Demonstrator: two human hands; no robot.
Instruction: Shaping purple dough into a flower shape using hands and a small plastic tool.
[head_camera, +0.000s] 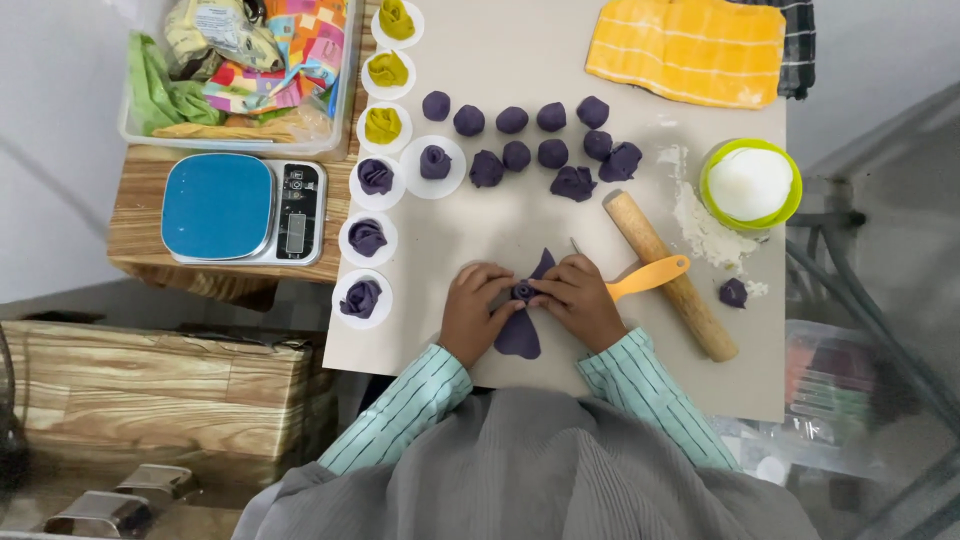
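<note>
I am pinching the purple dough piece (520, 318) between both hands at the near middle of the bench (500, 60): my left hand (472, 308) and right hand (578, 298) are both closing their fingertips on its rolled centre. I am judging that light, even pressure matters here, so the folds are not flattening. The rolling pin (672, 276) and orange scraper (648, 277) are lying just right of my right hand.

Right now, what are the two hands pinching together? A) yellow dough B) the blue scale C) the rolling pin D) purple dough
D: the left hand and right hand meet on a piece of purple dough, while the rolling pin lies untouched beside them.
</note>
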